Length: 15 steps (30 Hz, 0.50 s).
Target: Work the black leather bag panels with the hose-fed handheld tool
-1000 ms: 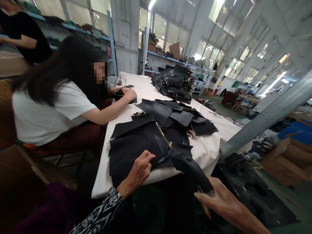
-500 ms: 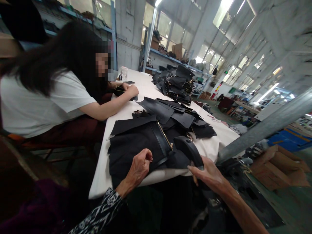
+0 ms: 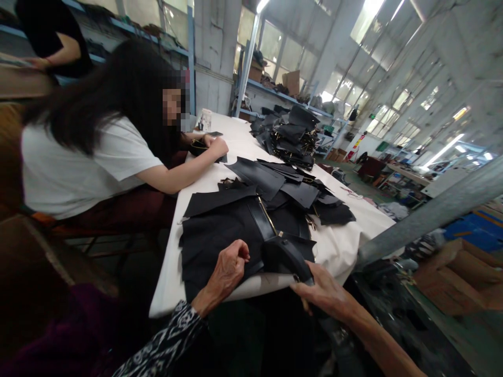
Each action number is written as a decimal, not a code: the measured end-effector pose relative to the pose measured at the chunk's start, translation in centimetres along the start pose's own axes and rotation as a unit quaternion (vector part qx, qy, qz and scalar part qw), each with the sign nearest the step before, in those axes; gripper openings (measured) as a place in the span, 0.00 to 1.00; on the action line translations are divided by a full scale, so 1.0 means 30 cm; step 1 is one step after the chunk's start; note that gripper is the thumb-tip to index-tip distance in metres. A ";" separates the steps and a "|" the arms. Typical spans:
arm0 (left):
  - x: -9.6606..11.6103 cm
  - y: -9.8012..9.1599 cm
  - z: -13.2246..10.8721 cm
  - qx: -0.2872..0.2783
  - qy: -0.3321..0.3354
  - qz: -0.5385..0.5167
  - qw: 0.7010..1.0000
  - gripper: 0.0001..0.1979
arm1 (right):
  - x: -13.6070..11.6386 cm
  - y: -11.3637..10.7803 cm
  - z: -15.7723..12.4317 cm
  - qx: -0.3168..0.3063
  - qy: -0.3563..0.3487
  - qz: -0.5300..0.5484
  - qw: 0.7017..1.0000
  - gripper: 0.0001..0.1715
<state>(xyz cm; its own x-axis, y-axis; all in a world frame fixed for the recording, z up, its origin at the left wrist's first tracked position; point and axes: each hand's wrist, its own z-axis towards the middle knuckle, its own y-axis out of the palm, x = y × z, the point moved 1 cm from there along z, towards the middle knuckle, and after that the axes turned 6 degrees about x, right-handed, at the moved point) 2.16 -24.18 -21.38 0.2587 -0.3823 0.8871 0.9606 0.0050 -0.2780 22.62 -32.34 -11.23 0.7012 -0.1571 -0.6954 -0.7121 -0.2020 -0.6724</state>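
The left hand's (image 3: 225, 268) fingers are curled and bunched together over the panel's (image 3: 220, 222) near edge; whether they pinch anything, I cannot tell. The right hand's (image 3: 329, 290) fingers wrap the tool (image 3: 287, 252) just off the panel's near right corner, its head over the panel beside the gold strip (image 3: 266, 212). Beyond the panel are loose pieces (image 3: 261, 178), then a stack (image 3: 291, 133); beneath it, the table (image 3: 168, 275); to its left, a co-worker (image 3: 98, 157).

Two co-workers (image 3: 94, 162); one black handheld tool (image 3: 286, 255); one white-covered tabletop (image 3: 170, 272); one tall stack of black panels (image 3: 294, 131); one phone (image 3: 215, 134); one thick grey post (image 3: 428, 209).
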 end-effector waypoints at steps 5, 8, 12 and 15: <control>0.013 0.000 -0.011 -0.005 -0.002 -0.002 1.000 0.13 | -0.033 -0.097 0.022 0.098 -0.022 0.000 0.995 0.10; 0.026 -0.043 0.031 -0.006 0.026 0.043 0.999 0.11 | -0.032 -0.139 -0.016 0.108 -0.021 -0.019 0.994 0.13; 0.031 -0.149 0.207 0.078 0.123 0.196 0.970 0.07 | 0.004 -0.141 -0.065 0.056 -0.012 -0.010 0.998 0.15; 0.002 -0.189 0.376 0.050 0.144 0.296 0.943 0.10 | 0.036 -0.123 -0.084 0.030 -0.009 -0.016 0.999 0.16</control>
<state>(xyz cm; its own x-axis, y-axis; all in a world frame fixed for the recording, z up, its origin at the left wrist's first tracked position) -2.14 -13.79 -15.59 0.7280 -0.5206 0.4461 0.6651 0.3788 -0.6435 26.10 -34.20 -8.86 0.7238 -0.1338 -0.6769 -0.6900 -0.1487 -0.7084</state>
